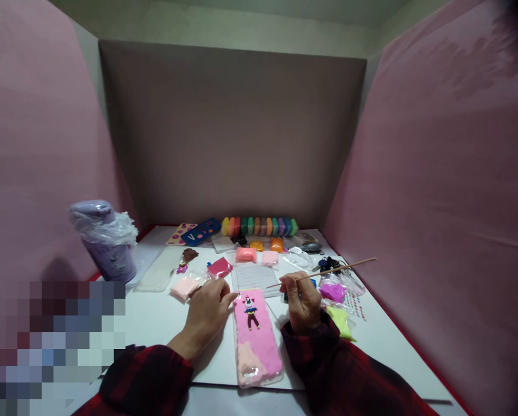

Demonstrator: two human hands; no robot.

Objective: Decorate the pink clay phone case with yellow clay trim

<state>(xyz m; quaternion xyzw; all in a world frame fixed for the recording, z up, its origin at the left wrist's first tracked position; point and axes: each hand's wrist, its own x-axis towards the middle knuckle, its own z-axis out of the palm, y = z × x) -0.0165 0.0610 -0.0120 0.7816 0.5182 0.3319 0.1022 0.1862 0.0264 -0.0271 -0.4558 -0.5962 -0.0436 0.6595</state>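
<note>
A pink clay-covered phone case (263, 352) lies on the white table, with a small clay figure (251, 312) in a blue top and dark trousers on its upper part. A peach patch covers its lower left. My left hand (209, 309) rests beside the case, its thumb at the upper left edge and its other fingers curled; what they hold, if anything, is hidden. To the right of the case, my right hand (302, 300) is closed around a thin wooden stick (341, 268), whose pointed tip is above the paper just beyond the case.
Bagged clay in pink (219, 267), purple (332, 292) and yellow (339, 322) surrounds the hands. A row of coloured clay packs (259, 226) stands at the back. A purple tumbler (107, 245) is at the left, dark keys (328, 265) at the right.
</note>
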